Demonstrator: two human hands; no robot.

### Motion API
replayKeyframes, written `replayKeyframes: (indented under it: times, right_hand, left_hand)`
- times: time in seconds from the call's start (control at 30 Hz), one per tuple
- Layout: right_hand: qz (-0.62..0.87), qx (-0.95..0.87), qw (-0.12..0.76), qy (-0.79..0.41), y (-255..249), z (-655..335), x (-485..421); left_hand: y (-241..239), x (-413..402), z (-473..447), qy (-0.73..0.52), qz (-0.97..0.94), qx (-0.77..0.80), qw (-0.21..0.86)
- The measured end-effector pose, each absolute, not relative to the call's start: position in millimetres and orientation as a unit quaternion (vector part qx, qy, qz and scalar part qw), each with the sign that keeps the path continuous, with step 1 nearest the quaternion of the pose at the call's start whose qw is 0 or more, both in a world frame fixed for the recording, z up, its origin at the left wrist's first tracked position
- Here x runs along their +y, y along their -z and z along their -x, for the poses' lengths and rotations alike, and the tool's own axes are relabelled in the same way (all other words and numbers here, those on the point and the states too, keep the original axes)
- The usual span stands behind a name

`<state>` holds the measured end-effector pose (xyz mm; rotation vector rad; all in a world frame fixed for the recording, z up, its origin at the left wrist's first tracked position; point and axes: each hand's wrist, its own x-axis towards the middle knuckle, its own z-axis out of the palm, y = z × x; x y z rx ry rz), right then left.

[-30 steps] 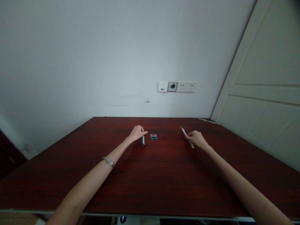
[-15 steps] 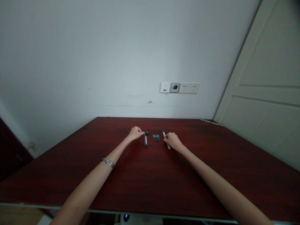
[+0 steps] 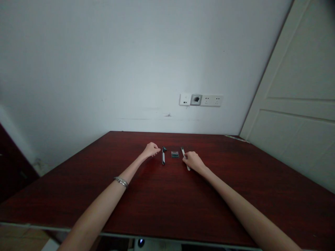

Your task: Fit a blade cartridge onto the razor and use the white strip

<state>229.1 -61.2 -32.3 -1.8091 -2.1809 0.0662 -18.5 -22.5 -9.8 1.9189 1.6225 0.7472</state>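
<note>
A razor (image 3: 163,157) with a pale and black handle lies on the dark red table, its head towards the wall. Just left of it, my left hand (image 3: 151,149) hovers with fingers loosely bent and apart, touching nothing that I can see. Right of the razor sits a small clear case (image 3: 175,154) with dark green contents, too small to make out. My right hand (image 3: 194,160) is closed on the middle of a slim pale stick with a dark tip (image 3: 182,150). The stick slants on or just above the table; its exact kind is unclear.
The wooden table (image 3: 146,202) reaches back to a white wall with a row of sockets (image 3: 206,100). A white panelled door (image 3: 295,115) stands at the right. A thin pale strip (image 3: 236,138) lies at the table's far right edge.
My left hand has come off the razor's head and moved slightly left. My right hand keeps hold of the pale stick, with little movement. The view has tilted slightly.
</note>
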Motion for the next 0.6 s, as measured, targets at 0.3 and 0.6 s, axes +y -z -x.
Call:
replayKeyframes:
  times: [0.3,0.6]
  right_hand:
    - [0.630,-0.757,0.169,0.037,22.3,-232.0,-68.7]
    - [0.657,-0.728,0.187,0.051,48.2,-269.6,-42.6]
  left_hand:
    - [14.7,-19.3,25.8,-0.273,-0.712,0.643,0.073]
    - [45.9,-15.9,40.0,-0.146,-0.723,0.675,-0.002]
